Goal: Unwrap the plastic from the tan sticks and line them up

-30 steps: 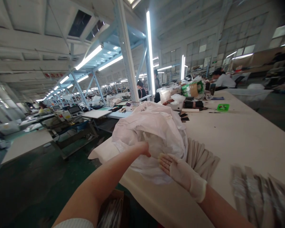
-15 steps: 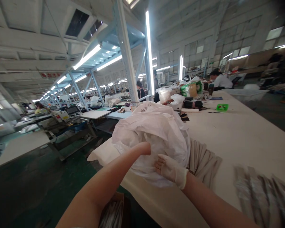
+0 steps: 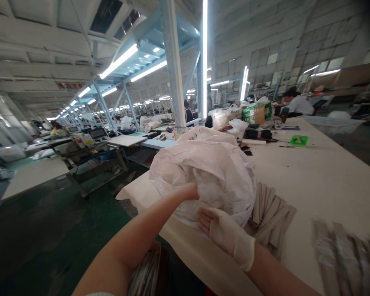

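A large white plastic bag (image 3: 206, 154) with dark handwriting near its top lies on the table, its mouth facing me. My left hand reaches into that mouth; only the wrist (image 3: 189, 191) and forearm show, and its fingers are hidden. Inside the opening, pale translucent plastic (image 3: 211, 187) is visible. My right hand (image 3: 223, 232) wears a pale thin glove with the fingertips bare. It hovers palm up at the bag's lower edge, fingers loosely extended, holding nothing. Just right of the bag lies a spread pile of flat beige strips (image 3: 273, 216).
The beige-covered table (image 3: 323, 181) carries more plastic-wrapped strips (image 3: 339, 255) at the near right. A green tray (image 3: 299, 140) and a green box (image 3: 257, 113) stand farther back. Below the table edge is a carton of strips (image 3: 144, 271). A blue metal post (image 3: 174, 74) rises behind the bag.
My right hand has come nearer and lower, slightly away from the bag's mouth. My left hand stays inside the bag. The whole view has shifted a little.
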The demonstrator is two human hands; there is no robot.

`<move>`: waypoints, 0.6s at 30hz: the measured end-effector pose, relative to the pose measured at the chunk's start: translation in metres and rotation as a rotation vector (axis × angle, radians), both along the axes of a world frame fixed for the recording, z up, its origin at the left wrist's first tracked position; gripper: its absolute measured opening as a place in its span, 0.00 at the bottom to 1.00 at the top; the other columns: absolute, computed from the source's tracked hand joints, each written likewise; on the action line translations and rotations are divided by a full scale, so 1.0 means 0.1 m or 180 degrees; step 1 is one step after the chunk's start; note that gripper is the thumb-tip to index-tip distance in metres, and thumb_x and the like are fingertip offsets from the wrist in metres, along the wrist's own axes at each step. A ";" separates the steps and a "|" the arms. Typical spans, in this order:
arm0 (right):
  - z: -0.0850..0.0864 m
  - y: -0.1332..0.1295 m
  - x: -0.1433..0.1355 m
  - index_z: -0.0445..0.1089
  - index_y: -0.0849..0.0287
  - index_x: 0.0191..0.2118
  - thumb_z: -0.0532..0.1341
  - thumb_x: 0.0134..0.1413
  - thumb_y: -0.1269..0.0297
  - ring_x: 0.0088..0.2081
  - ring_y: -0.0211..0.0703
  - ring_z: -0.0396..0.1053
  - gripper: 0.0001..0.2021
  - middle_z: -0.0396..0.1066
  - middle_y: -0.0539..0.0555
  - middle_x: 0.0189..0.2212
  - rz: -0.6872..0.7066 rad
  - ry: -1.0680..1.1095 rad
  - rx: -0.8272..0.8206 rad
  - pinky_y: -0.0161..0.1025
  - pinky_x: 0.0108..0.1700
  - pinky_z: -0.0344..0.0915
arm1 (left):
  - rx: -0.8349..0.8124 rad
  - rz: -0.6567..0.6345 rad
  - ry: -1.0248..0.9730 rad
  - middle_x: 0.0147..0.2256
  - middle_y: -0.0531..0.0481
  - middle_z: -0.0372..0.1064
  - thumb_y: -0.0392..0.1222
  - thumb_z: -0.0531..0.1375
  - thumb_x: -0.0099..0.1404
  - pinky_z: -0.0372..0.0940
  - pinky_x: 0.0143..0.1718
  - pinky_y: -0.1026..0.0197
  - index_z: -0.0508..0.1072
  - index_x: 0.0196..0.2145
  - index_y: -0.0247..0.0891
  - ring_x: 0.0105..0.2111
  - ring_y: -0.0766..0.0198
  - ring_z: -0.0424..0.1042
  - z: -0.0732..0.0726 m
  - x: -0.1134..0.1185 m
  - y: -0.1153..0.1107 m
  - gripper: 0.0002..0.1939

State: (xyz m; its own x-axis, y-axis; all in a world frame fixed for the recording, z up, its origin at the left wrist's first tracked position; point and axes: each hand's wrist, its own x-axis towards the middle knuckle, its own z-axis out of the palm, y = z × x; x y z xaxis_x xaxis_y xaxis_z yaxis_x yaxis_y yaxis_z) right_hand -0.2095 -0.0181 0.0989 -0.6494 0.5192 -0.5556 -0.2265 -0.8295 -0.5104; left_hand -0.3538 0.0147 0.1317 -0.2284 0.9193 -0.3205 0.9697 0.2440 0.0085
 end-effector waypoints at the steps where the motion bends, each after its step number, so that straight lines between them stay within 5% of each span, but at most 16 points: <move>1: 0.01 -0.01 -0.03 0.66 0.62 0.37 0.52 0.59 0.68 0.38 0.41 0.71 0.07 0.71 0.58 0.35 0.0053 -0.0038 -0.0007 0.35 0.41 0.65 | -0.0055 -0.0031 0.0038 0.47 0.45 0.66 0.43 0.56 0.65 0.66 0.44 0.51 0.67 0.47 0.35 0.43 0.59 0.68 0.07 0.00 0.00 0.15; 5: 0.01 0.12 -0.12 0.65 0.60 0.40 0.57 0.57 0.52 0.41 0.44 0.69 0.15 0.70 0.57 0.36 0.0003 -0.0098 0.0047 0.37 0.41 0.66 | -0.0173 -0.0265 0.0078 0.46 0.45 0.67 0.44 0.56 0.65 0.65 0.45 0.51 0.69 0.45 0.35 0.44 0.59 0.68 0.24 0.15 -0.07 0.14; 8: -0.04 0.25 -0.12 0.64 0.61 0.46 0.54 0.56 0.46 0.43 0.44 0.69 0.23 0.71 0.58 0.40 0.0193 0.0383 0.0132 0.39 0.43 0.66 | -0.0132 -0.0431 -0.0014 0.44 0.43 0.70 0.43 0.59 0.62 0.65 0.45 0.51 0.71 0.43 0.34 0.44 0.55 0.69 0.21 0.36 -0.20 0.13; 13: -0.11 0.34 -0.07 0.67 0.67 0.46 0.53 0.58 0.56 0.39 0.48 0.72 0.19 0.74 0.60 0.34 0.0525 0.0670 0.0008 0.45 0.43 0.67 | 0.0217 -0.0479 -0.0261 0.41 0.35 0.73 0.34 0.57 0.58 0.66 0.40 0.52 0.72 0.44 0.33 0.41 0.48 0.71 0.03 0.66 -0.46 0.16; 18: -0.25 0.42 -0.02 0.72 0.62 0.34 0.55 0.54 0.62 0.32 0.47 0.73 0.11 0.74 0.55 0.26 0.0240 0.0434 0.0461 0.40 0.38 0.69 | 0.0699 -0.0502 -0.0747 0.41 0.38 0.72 0.50 0.60 0.53 0.66 0.36 0.54 0.70 0.46 0.36 0.39 0.48 0.71 -0.04 0.60 -0.64 0.24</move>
